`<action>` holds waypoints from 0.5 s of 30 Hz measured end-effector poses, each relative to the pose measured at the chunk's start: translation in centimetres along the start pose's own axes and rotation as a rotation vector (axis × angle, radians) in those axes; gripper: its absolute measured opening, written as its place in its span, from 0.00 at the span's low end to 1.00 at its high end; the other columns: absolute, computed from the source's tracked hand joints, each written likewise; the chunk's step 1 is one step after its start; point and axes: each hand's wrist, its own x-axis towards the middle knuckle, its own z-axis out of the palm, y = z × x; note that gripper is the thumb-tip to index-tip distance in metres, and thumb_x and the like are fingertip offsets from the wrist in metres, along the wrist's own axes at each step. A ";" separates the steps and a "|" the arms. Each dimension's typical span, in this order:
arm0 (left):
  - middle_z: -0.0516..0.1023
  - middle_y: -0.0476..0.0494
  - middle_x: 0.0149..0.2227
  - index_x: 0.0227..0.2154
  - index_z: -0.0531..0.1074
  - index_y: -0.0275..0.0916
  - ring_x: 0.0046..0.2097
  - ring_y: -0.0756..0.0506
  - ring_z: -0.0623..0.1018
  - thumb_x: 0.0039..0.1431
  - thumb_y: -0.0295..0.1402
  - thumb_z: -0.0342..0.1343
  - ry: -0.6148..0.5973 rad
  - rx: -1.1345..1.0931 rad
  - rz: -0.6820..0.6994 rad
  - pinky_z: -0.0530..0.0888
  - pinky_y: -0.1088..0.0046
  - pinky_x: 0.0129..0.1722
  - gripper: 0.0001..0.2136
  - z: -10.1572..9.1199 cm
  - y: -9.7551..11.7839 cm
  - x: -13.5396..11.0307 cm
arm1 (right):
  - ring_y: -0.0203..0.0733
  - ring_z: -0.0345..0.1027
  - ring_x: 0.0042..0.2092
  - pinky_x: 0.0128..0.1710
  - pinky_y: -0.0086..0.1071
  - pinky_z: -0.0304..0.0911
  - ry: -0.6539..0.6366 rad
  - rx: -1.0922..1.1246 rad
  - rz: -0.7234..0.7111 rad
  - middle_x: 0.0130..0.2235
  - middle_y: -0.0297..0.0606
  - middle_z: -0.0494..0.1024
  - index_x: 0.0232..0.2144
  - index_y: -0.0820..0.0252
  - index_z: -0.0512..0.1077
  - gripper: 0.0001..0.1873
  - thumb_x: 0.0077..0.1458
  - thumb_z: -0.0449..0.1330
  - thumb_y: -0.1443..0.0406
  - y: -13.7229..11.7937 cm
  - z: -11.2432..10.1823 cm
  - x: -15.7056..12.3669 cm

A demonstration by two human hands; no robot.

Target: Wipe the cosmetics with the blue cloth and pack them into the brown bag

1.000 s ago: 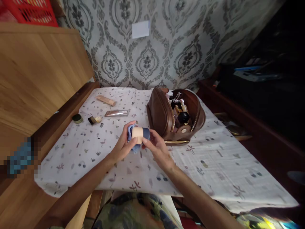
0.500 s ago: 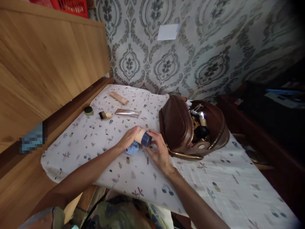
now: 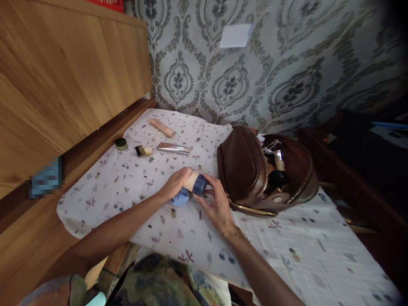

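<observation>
A beige bottle with a dark blue cap point(image 3: 195, 182) lies tilted between my two hands, above the patterned cloth. My left hand point(image 3: 176, 183) is wrapped round its beige body. The fingertips and thumb of my right hand point(image 3: 216, 202) grip the dark blue cap. Just under my left hand and the bottle is a crumpled light blue cloth point(image 3: 180, 198); whether the fingers hold it too, I cannot tell. Right of my hands, a brown leather bag point(image 3: 244, 163) stands unzipped, with cosmetics and a dark round-headed item point(image 3: 277, 179) inside.
Behind my hands lie a shiny pinkish tube point(image 3: 173, 148), a beige tube point(image 3: 162, 127), a small bottle with a black cap point(image 3: 144, 151) and a dark round jar point(image 3: 121, 143). A wooden cabinet point(image 3: 73, 72) borders the left, a patterned wall point(image 3: 191, 85) the back.
My view has shifted slightly, so the table things appear a little further right. Both hands keep their hold on the bottle and its cap.
</observation>
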 end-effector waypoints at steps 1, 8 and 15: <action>0.68 0.49 0.30 0.29 0.65 0.39 0.34 0.47 0.68 0.63 0.57 0.45 0.001 -0.003 -0.001 0.66 0.70 0.38 0.24 0.0 0.0 0.0 | 0.51 0.66 0.57 0.43 0.40 0.75 -0.007 0.009 0.005 0.57 0.46 0.69 0.60 0.50 0.63 0.27 0.60 0.62 0.60 0.0 0.0 0.0; 0.67 0.50 0.29 0.28 0.64 0.39 0.34 0.48 0.68 0.63 0.56 0.45 0.011 -0.001 -0.013 0.66 0.71 0.37 0.23 0.0 0.0 -0.1 | 0.57 0.62 0.62 0.51 0.49 0.71 -0.034 0.131 0.156 0.66 0.54 0.57 0.67 0.51 0.51 0.43 0.56 0.65 0.52 0.0 0.0 -0.2; 0.66 0.52 0.28 0.29 0.64 0.40 0.33 0.49 0.68 0.64 0.53 0.46 0.017 0.045 -0.032 0.66 0.73 0.35 0.21 0.0 0.0 -0.3 | 0.58 0.66 0.58 0.48 0.49 0.72 0.008 0.223 0.387 0.63 0.58 0.60 0.66 0.56 0.50 0.51 0.49 0.67 0.46 0.3 -0.1 0.0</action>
